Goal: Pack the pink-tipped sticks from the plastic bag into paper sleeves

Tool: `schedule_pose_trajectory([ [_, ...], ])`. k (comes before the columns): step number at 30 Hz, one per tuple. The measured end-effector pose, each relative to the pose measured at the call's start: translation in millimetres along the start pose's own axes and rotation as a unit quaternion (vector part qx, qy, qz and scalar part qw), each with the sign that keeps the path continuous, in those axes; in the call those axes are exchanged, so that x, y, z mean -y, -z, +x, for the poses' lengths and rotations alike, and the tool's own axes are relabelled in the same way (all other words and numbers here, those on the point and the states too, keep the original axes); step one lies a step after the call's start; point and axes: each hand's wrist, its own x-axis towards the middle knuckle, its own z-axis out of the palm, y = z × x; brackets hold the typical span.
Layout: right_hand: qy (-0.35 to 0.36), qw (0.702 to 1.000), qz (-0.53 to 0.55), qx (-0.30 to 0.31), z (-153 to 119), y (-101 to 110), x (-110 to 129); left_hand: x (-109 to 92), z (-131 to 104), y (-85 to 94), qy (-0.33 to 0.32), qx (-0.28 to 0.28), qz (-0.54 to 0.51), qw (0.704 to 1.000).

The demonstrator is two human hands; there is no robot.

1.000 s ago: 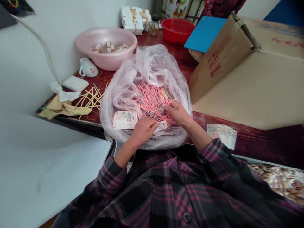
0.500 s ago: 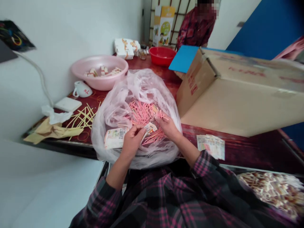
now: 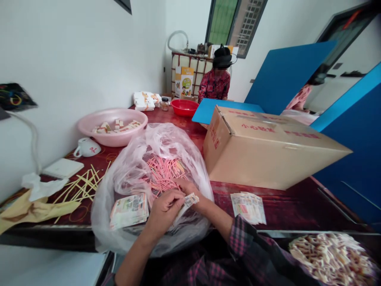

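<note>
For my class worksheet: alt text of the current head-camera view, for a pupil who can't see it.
The left hand holds a printed paper slip over a plastic bag of pink sticks, the right hand partly behind it. A stack of slips lies left; a pink basin stands beyond, a cardboard box right.

The right hand (image 3: 188, 186) had slid from about three o'clock on the heap of pink sticks (image 3: 162, 169) to about five, and the left hand (image 3: 166, 208) had come across to hide part of it. The small printed packet (image 3: 190, 200) in the left hand's grip, clear of the right hand half a second before, now overlapped it in view. The camera had tilted up: a hose (image 3: 178, 33) had appeared at twelve o'clock and a window (image 3: 224, 20) at one. The headgear (image 3: 222, 59) of a person at one o'clock had come into view, and a pink sleeve (image 3: 299, 97) had shifted inward to two.
</note>
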Motion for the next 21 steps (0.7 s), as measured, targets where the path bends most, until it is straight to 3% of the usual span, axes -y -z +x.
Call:
schedule_pose_trajectory([
  [3, -0.017, 1.0, 0.021, -0.002, -0.2, 4.9, 4.9, 2.5, -0.6, 2.9, 0.018, 0.006, 0.021, 1.0],
  [8, -0.085, 0.992, 0.052, -0.072, -3.5, 11.0, 1.7, 9.7, -7.6, 7.9, 0.067, 0.021, 0.085, 0.994],
  [10, -0.077, 0.994, 0.039, -0.063, -6.7, 10.6, -1.7, 14.6, -11.0, 7.9, 0.087, 0.006, 0.07, 0.994],
  [14, -0.08, 0.995, 0.042, -0.046, -12.4, 11.4, -1.7, 22.0, -16.3, 6.9, 0.14, -0.086, -0.008, 0.986],
  [21, -0.106, 0.962, 0.195, -0.157, -5.5, 21.6, 17.8, 24.6, -13.5, 0.1, 0.245, -0.2, -0.259, 0.913],
])
